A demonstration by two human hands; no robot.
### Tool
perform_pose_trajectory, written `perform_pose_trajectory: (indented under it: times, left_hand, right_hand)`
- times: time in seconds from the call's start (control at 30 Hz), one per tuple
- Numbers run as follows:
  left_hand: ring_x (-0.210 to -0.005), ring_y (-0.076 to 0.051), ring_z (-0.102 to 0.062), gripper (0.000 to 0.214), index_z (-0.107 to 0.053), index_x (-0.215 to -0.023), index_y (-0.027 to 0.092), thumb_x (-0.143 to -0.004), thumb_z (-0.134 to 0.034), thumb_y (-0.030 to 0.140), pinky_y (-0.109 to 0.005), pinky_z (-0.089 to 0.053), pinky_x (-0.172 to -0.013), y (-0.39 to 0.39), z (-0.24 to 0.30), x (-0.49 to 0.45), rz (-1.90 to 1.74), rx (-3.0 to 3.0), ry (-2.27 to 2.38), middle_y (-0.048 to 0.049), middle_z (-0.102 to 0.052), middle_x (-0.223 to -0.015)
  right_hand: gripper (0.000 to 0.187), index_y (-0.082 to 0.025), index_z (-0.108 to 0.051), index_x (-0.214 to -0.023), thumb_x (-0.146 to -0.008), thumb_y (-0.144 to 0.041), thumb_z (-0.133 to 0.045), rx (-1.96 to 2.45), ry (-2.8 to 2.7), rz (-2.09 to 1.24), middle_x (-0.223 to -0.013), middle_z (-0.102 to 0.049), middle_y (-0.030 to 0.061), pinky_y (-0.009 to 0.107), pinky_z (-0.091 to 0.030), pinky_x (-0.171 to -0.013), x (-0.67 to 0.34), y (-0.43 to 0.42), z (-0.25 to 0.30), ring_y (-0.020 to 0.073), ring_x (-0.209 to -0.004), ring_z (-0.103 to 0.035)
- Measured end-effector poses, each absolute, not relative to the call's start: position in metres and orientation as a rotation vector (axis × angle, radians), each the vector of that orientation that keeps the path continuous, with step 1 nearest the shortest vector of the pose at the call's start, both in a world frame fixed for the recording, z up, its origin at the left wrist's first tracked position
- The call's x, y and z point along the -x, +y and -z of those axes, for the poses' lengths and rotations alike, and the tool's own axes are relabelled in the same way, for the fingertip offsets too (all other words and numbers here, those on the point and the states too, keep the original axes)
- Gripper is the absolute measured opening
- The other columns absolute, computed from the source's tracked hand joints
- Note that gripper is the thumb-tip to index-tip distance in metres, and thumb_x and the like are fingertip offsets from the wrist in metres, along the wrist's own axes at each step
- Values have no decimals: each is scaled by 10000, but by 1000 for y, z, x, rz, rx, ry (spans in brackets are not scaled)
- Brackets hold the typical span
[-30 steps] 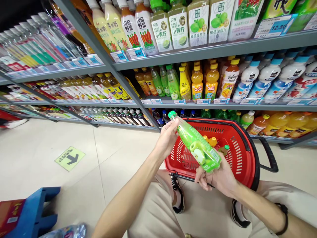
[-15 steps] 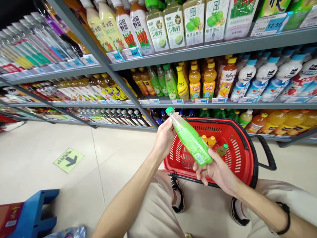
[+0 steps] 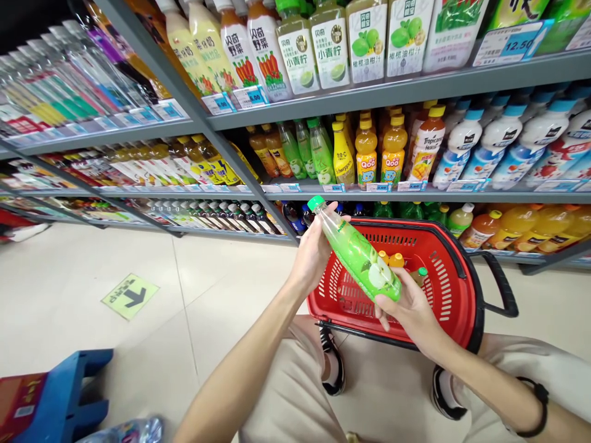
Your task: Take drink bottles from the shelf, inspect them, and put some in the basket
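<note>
The fingers of the left hand are loosely gripping the neck of the bottle and those of the right hand its base, holding it above, not in, the basket, where other bottles are already sitting, while matching bottles are standing on the shelf.

Slender clear-plastic bottle: bright green cap, green label printed with pale apples. Oblong red plastic basket: slot-patterned walls, black edging, black handle. Square floor sticker: pale yellow-green, black arrow. Long flat shelf: grey. Cloth trousers: plain beige
</note>
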State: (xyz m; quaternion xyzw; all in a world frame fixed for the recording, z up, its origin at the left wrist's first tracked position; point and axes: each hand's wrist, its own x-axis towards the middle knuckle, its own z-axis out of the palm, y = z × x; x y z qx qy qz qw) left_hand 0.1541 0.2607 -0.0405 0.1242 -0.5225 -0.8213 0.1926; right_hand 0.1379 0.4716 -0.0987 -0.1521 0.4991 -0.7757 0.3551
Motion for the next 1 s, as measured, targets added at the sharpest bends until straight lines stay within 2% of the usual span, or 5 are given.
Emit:
perform_pose_trajectory:
  times: [0.27, 0.47, 0.7, 0.8, 1.0]
  left_hand:
    - [-1083, -256, -720, 634, -689, -1364, 193, -882, -753, 600, -332, -568, -863, 259, 47, -153, 2217, -381, -1486, -130, -757, -1225]
    - [-957, -193, -729, 553, -729, -1293, 214, -829, -844, 494, -280, -570, -786, 262, 47, -155, 2218, -412, -1436, -111, -766, -1207]
    - [-876, -166, -715, 537, -744, -1255, 200, -828, -827, 516, -271, -589, -756, 270, 40, -155, 2331, -515, -1317, -93, -760, -1223]
    - [-933, -190, -731, 544, -719, -1301, 221, -858, -791, 528, -289, -596, -803, 269, 36, -155, 2351, -524, -1287, -84, -752, -1254]
    - [-978, -184, -740, 525, -685, -1355, 246, -914, -727, 526, -323, -580, -966, 261, 41, -154, 2390, -521, -1232, -69, -731, -1308]
  right_hand:
    - [660, -245, -511, -1226, -738, -376, -937, 326, 1445, 2075, -1103, -661, 44, 312, -603, -539, -142, 467, 100, 120, -616, -640]
    - [689, -253, -490, -1285, -768, -387, -925, 226, 1216, 1976, -959, -634, -9, 215, -436, -451, -143, 468, 105, 50, -507, -507]
    - [384, -209, -521, -1160, -962, -504, -668, 337, 741, 1753, -910, -684, 53, 262, -522, -505, -148, 470, 102, 204, -733, -699]
    - [355, -212, -566, -1176, -965, -459, -710, 352, 769, 1776, -938, -675, 48, 246, -528, -519, -148, 470, 98, 189, -774, -688]
    - [387, -171, -640, -964, -886, -505, -818, 371, 962, 1791, -886, -614, 41, 196, -490, -511, -146, 469, 96, 133, -744, -602]
